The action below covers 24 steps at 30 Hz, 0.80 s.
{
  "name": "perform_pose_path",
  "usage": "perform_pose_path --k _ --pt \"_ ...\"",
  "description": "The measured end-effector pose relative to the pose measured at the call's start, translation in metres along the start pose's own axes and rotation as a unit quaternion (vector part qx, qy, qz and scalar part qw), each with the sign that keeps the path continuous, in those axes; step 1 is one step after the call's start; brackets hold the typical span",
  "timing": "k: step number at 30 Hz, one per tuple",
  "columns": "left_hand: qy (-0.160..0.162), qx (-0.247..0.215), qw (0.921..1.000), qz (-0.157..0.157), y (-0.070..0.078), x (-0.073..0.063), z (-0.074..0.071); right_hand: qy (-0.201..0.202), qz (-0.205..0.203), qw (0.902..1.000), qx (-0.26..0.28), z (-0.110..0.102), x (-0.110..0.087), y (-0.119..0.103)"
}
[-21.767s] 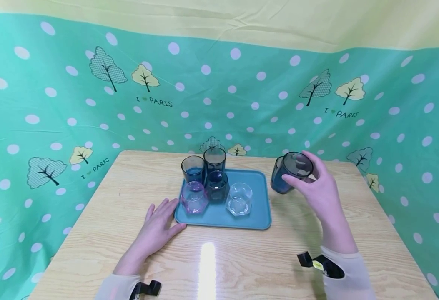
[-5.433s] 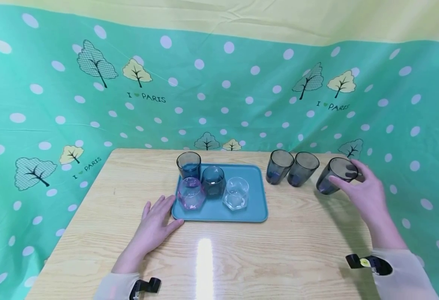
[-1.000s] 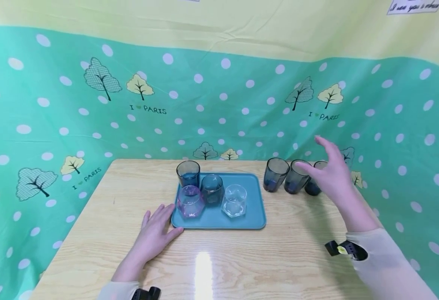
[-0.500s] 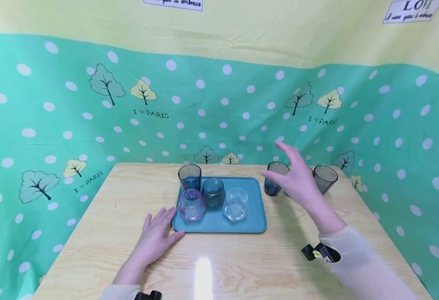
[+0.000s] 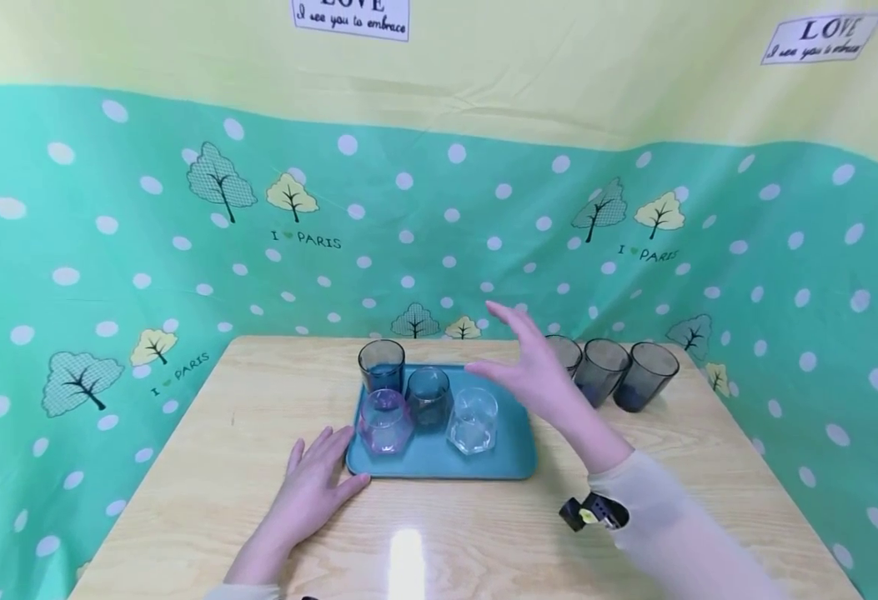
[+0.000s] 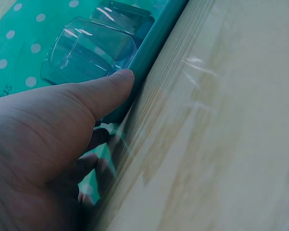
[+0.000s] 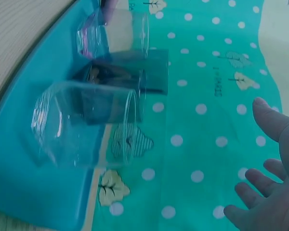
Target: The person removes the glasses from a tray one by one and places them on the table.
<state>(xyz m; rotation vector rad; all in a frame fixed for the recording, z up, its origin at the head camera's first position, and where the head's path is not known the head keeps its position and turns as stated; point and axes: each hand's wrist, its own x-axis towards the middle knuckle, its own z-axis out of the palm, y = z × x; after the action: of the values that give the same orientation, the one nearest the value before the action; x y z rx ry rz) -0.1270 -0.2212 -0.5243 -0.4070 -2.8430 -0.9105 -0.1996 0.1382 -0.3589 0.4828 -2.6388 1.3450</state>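
Note:
A blue tray [image 5: 509, 462] lies on the table, bearing several glasses. At its back left is a tall dark glass [image 5: 381, 367]; in front of that sits a purple-tinted glass [image 5: 385, 423]. A short dark blue glass [image 5: 429, 398] stands in the middle, and a clear hexagonal-based glass [image 5: 473, 422] to its right. My left hand [image 5: 318, 483] rests at the tray's left front corner, its thumb on the rim in the left wrist view. Above the tray's back right, my right hand [image 5: 539, 371] hovers with thumb and fingers spread, holding nothing.
Right of the tray, three tall dark glasses stand in a row: the left glass [image 5: 563, 350] partly behind my right hand, the middle glass [image 5: 601, 371], and the right glass [image 5: 645, 375]. A green patterned curtain [image 5: 439, 208] hangs behind the wooden table [image 5: 484, 533].
One tall glass has gone from the tray to the right-hand row since the 5.4 s frame; my right hand let go and moved left over the tray. My left hand stayed at the corner.

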Motion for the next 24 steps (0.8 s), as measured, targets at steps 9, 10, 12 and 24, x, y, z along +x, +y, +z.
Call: perform_pose_path --k 9,10,12,24 --pt "0.011 0.009 0.9999 0.009 -0.002 -0.002 0.003 -0.026 -0.023 0.9992 0.02 0.032 0.014 -0.013" --pt "0.012 0.009 0.9998 0.01 -0.002 -0.003 0.003 -0.028 -0.023 0.9989 0.028 0.035 0.015 -0.014" --pt "0.014 0.007 0.9998 0.009 -0.003 -0.003 0.004 -0.033 -0.023 0.9985 0.039 0.043 0.018 -0.015" --pt "0.007 -0.004 1.0 0.0 -0.004 -0.002 0.007 -0.063 -0.01 0.997 0.044 0.083 0.037 -0.014"
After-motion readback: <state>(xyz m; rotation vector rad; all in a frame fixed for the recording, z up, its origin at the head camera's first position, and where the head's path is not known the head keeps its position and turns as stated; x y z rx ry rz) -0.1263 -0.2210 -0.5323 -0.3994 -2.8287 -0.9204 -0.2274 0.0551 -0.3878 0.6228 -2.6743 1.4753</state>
